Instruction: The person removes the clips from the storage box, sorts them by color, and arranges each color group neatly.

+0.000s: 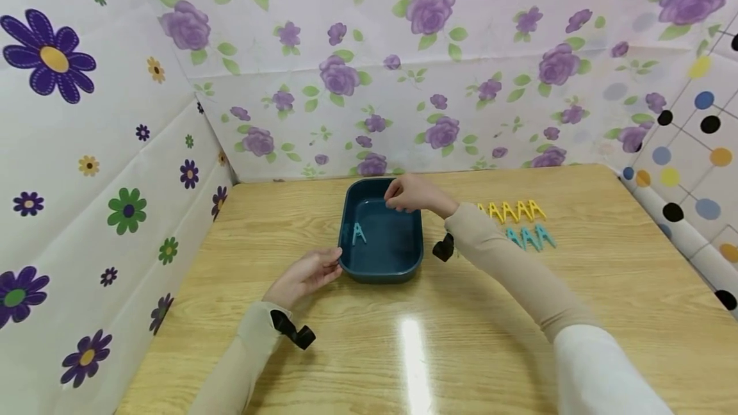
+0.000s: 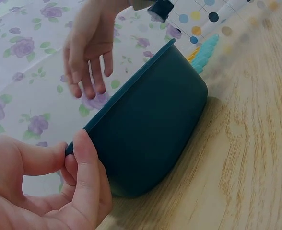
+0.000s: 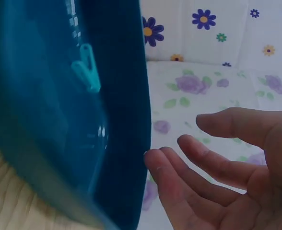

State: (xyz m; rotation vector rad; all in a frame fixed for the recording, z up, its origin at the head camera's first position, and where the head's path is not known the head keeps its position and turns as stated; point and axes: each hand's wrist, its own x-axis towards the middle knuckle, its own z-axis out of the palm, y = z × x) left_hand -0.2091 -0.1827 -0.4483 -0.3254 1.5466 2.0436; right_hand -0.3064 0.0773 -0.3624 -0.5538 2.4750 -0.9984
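A dark teal plastic tub (image 1: 383,276) stands on the wooden table with one light-blue clothespin (image 1: 357,229) lying inside, near its left wall. My left hand (image 1: 308,274) pinches the tub's near-left rim; in the left wrist view its thumb and fingers meet across that edge. Over the tub's far right part is my right hand (image 1: 414,194), its fingers loosely bent. Seen from the right wrist, the thumb and fingers (image 3: 217,122) stand apart with nothing between them, beside the tub's wall (image 3: 126,120).
Right of the tub, several yellow clothespins (image 1: 521,206) lie in a row, with several light-blue clothespins (image 1: 527,235) in a second row nearer me. The right forearm partly covers both rows. Flowered sheets (image 1: 340,75) hang behind the wooden table (image 1: 357,338) and at its left.
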